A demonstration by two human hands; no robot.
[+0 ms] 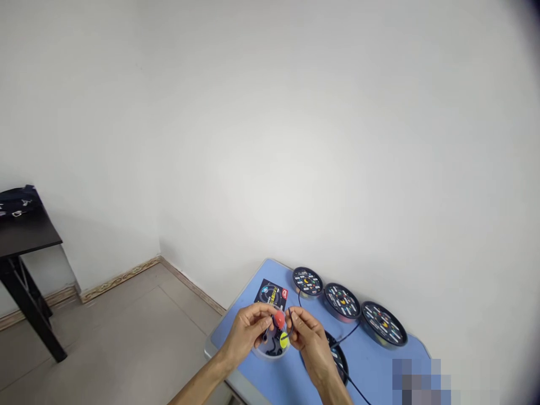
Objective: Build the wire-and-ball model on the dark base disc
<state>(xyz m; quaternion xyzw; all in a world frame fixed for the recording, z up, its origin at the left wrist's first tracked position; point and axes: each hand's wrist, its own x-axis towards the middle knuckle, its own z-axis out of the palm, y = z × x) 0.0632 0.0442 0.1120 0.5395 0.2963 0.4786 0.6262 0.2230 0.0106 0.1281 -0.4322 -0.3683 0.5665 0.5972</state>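
Over a clear round tub (pixel 274 356), both my hands are raised close together. My left hand (pixel 250 328) is closed, pinching a black stick-like piece (pixel 265 336) with a small red ball (pixel 279 320) at its fingertips; whether the two are joined I cannot tell. Between thumb and fingers, my right hand (pixel 311 337) pinches a thin curved black rod (pixel 291 319). A yellow ball (pixel 284 340) shows just below the red one, beside the right fingertips. Several small black parts (pixel 274 350) lie in the tub, partly hidden by my hands.
On the blue table (pixel 367 365), round black-rimmed discs with printed labels (pixel 307 281) (pixel 342 300) (pixel 383 323) line the wall side. Another disc (pixel 340 360) lies partly under my right forearm, near black rods (pixel 348 336). A printed card (pixel 271 293) lies behind the tub. A dark table (pixel 29 230) stands far left.
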